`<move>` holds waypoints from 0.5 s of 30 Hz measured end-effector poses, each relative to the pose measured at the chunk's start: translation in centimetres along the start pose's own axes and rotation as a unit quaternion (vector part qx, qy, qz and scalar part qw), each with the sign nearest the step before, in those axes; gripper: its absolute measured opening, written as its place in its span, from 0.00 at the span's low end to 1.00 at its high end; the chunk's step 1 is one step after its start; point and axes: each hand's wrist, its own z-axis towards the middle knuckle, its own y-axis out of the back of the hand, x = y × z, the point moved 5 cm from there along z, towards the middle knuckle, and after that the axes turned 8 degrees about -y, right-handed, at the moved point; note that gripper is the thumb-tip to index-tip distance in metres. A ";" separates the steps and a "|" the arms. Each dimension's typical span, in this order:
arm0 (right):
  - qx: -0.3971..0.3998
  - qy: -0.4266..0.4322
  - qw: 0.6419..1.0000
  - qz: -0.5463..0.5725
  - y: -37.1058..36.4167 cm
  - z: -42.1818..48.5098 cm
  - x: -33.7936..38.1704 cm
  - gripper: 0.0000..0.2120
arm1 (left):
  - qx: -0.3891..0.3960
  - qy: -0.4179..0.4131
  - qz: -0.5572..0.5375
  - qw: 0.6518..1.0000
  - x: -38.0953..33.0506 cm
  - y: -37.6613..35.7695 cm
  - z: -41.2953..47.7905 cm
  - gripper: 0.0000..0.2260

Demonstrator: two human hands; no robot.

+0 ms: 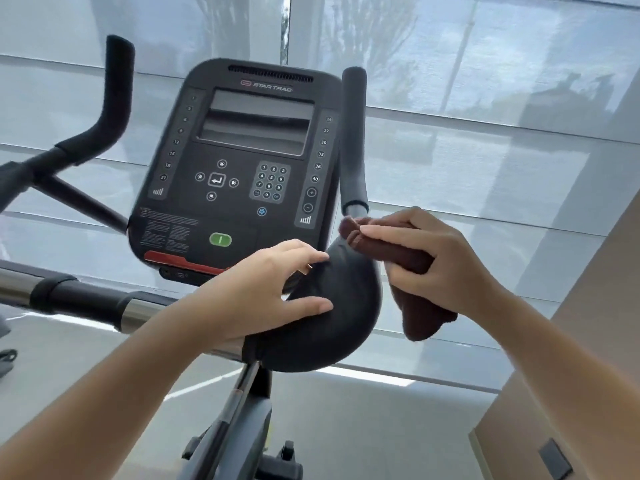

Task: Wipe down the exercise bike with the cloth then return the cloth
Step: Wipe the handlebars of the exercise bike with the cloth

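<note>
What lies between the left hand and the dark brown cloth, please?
In the head view, only the black rounded handlebar pad: the left hand rests on it, the right hand grips the dark brown cloth beside it.

cloth (426, 306): dark brown, soft napped weave, matt, like towelling.
console (242, 216): hard black plastic, matt face with a faint sheen.
screen (256, 123): smooth and glossy, throwing back pale bands.
upright grip (354, 133): dark grey foam or rubber, hard to tell which; dull, finely textured.
arm pad (339, 317): black padded cover, matt, slightly creased.
side bar (14, 285): polished bright metal, with a matt black sleeve.
blind (485, 168): pale woven fabric, translucent, matt.
</note>
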 end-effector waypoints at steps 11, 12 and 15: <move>-0.154 -0.030 0.984 0.083 -1.3 9.9 -8.5 0.21 | -0.026 0.002 0.089 0.996 3.4 0.2 9.4 0.27; -0.171 -0.026 0.981 0.084 -1.2 11.1 -8.9 0.20 | -0.032 0.011 0.085 0.996 4.0 0.2 10.2 0.27; -0.216 0.010 0.973 0.077 -0.2 15.1 -9.3 0.19 | -0.031 0.036 0.086 0.995 5.6 0.0 12.0 0.28</move>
